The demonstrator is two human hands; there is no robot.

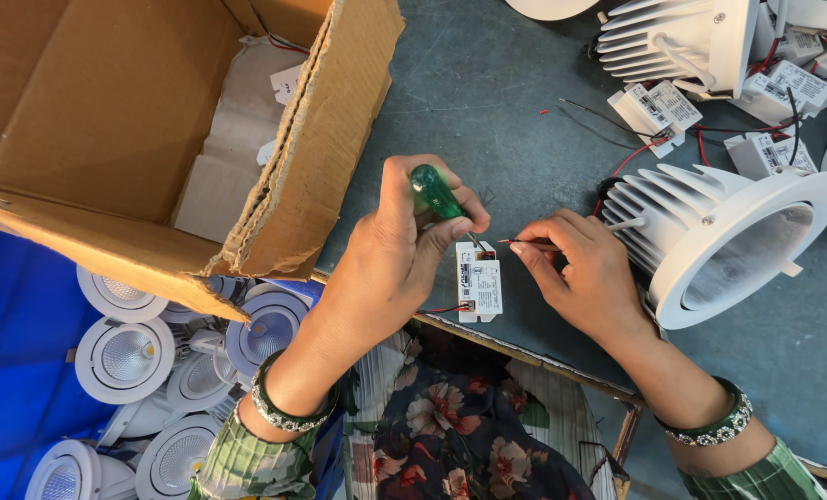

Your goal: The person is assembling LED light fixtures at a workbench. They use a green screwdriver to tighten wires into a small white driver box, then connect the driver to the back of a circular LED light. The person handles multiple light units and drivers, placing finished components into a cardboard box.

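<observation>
— Holding the green translucent-handled screwdriver (pixel 436 192) in our left hand (pixel 395 255), fingers curled shut round the handle, tip down on the small white plastic driver box (pixel 479 287) at the grey table's (pixel 487 102) near edge.

— And our right hand (pixel 589 278)?

— Pinched closed on the thin red wire (pixel 522 242), at the box's one o'clock. We judge the box light, rigid and apt to slide; the wire limp, best gripped near its bare end.

— Anything crowding us?

— A white finned metal downlight (pixel 719 245) sits at three o'clock, near our right hand; the open brown cardboard box (pixel 154 139) at ten o'clock.
</observation>
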